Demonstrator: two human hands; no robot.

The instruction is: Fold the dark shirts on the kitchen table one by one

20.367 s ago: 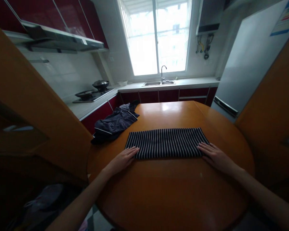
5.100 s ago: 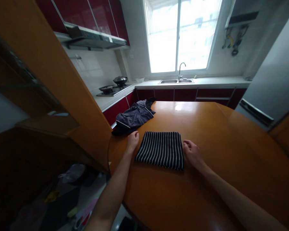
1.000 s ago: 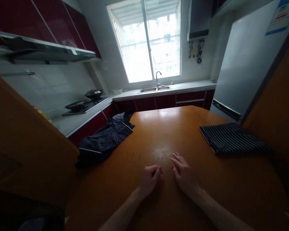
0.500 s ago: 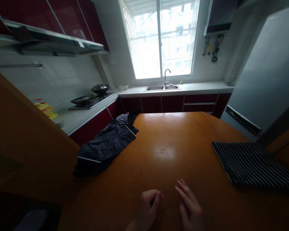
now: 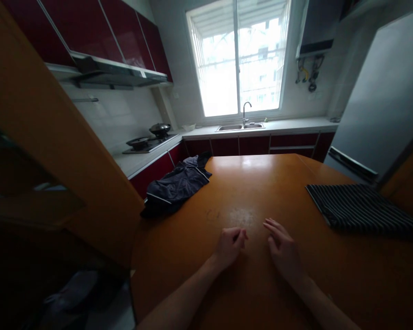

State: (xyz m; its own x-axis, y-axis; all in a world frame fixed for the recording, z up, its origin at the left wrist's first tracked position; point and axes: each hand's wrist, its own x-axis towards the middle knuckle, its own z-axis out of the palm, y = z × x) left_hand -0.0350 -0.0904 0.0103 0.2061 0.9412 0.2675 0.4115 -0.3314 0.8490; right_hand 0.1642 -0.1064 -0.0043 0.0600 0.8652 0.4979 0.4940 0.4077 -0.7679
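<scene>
My left hand (image 5: 229,246) rests on the brown wooden table (image 5: 251,183) with its fingers curled in a loose fist; nothing shows in it. To its right, my right hand (image 5: 285,252) lies over the table with fingers stretched out, holding nothing. The hands are apart, and both forearms show. A dark garment with white piping (image 5: 181,183) lies crumpled along the table's left edge, beyond my left hand. On the right side, a folded black cloth with light stripes (image 5: 361,208) lies flat, out of reach of my right fingertips.
Past the table runs a white counter with a sink (image 5: 230,128) under the window. Two pans, one being a lidded wok (image 5: 160,129), stand on the stove at left. A wooden cabinet side (image 5: 103,183) borders the left; a grey refrigerator (image 5: 382,105) stands right.
My view has shifted down and to the left, so the hands appear higher and more of the forearms shows. Hand poses look the same; both cloths stay on the table.
</scene>
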